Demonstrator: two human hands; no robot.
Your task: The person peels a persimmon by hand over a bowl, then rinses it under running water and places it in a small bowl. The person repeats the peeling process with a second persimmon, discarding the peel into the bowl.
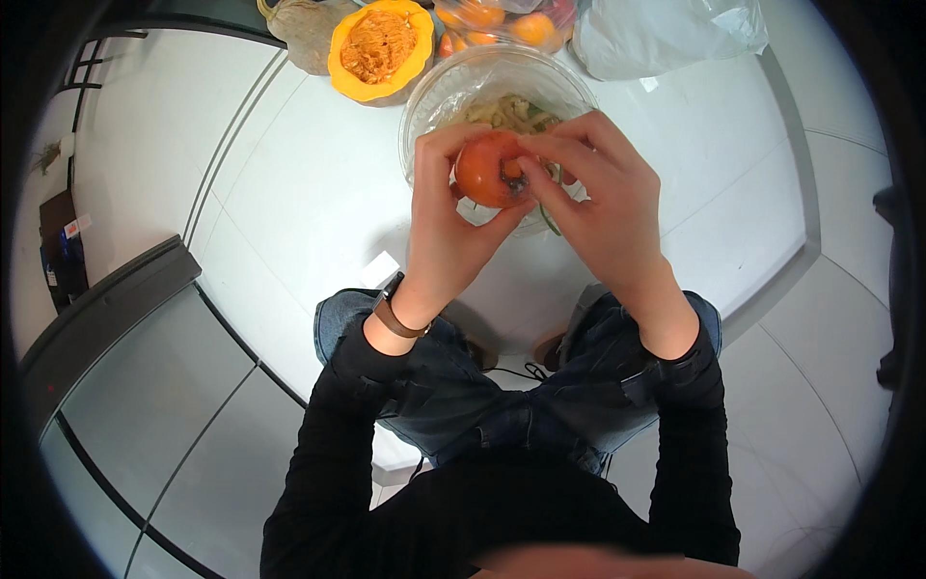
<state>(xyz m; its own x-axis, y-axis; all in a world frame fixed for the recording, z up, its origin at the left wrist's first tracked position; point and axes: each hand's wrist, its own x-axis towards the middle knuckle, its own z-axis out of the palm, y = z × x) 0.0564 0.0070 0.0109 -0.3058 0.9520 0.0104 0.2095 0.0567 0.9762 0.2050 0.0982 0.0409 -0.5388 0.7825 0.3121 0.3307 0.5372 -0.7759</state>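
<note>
A shiny orange-red persimmon [482,172] is held over the bin, its dark stem end facing right. My left hand [446,217] wraps round it from the left and below, fingers closed on the fruit. With thumb and fingertips, my right hand [603,198] pinches at the leafy cap by the stem end; its fingers partly hide the cap. Beneath both hands stands a round, clear bin [409,130] with a plastic liner. Pale and greenish peelings [516,111] lie inside it.
Beyond the bin sit a cut orange pumpkin half [422,58], a tan squash [301,34], a clear bag of orange fruit [531,27] and a white plastic bag [666,39]. A small white piece of paper [380,269] lies by my left wrist. A dark-edged glass panel [125,289] stands left.
</note>
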